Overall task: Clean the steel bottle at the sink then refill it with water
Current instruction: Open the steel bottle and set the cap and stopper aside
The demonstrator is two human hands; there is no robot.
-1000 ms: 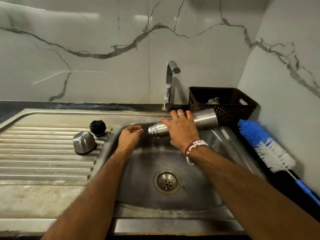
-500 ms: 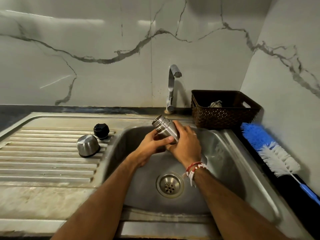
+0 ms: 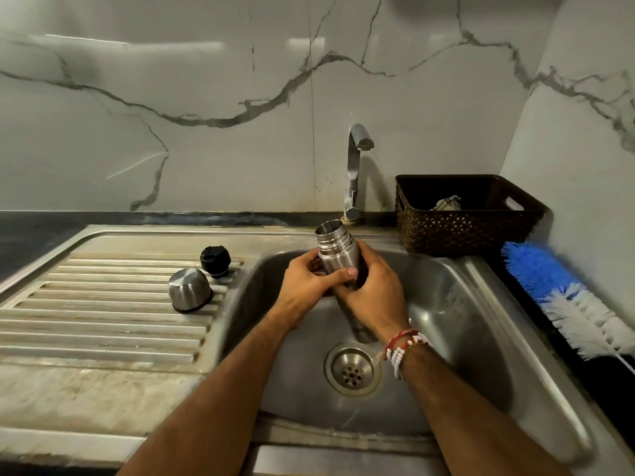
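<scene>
Raised upright, steel bottle (image 3: 335, 250) gripped by left hand (image 3: 305, 286) and right hand (image 3: 376, 295) over sink (image 3: 464, 304).

Only one piece of lettering shows anywhere: a small dark mark printed low on the body of the steel bottle (image 3: 338, 259), just above its base and beside the wrist of the right hand (image 3: 376, 293). The wrist covers part of it, and the letters that remain are too small and blurred to read. The cup lid (image 3: 189, 289), the black stopper (image 3: 215, 256), the basket (image 3: 460, 228) and the tap (image 3: 354, 166) carry no readable text.
</scene>
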